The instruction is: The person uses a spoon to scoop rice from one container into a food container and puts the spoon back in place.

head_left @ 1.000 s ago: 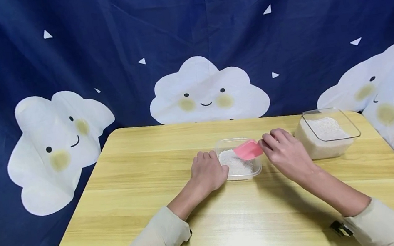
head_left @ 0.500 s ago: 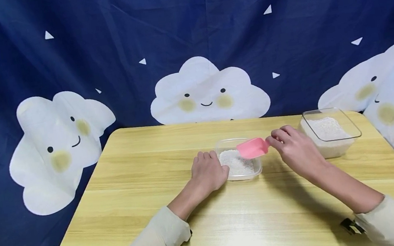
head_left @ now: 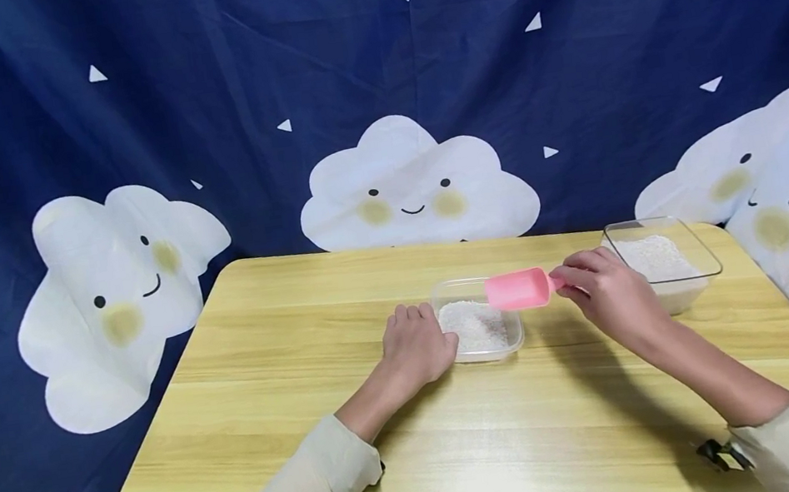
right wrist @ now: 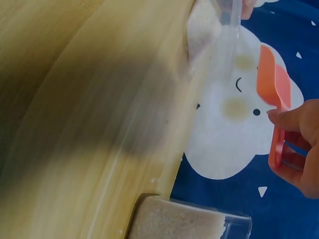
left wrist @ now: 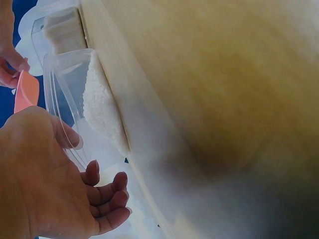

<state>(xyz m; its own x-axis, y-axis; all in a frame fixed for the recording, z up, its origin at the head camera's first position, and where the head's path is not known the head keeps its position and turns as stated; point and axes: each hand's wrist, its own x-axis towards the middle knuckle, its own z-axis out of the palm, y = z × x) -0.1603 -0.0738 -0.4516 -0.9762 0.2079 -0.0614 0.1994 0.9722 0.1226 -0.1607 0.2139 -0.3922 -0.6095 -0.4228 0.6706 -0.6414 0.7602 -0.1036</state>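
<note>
My right hand (head_left: 609, 296) pinches the handle of a pink scoop (head_left: 519, 290), also visible in the right wrist view as a scoop (right wrist: 273, 74) with its handle between thumb and fingers. The scoop is raised over the right side of a small clear plastic container (head_left: 517, 342), which has white rice (head_left: 474, 326) in it. My left hand (head_left: 419, 342) holds that container by its left side; in the left wrist view the thumb lies at the rim and the other fingers curl outside the wall. Behind my right hand stands a larger clear container (head_left: 708, 269) of rice.
The wooden table (head_left: 277, 431) has rounded back corners. A dark blue curtain (head_left: 227, 76) with smiling white clouds hangs right behind it. The larger container stands near the table's back right corner.
My right hand has moved right and slightly up with the scoop, which has turned from tipped down to nearly level. The left hand and both containers have stayed in place.
</note>
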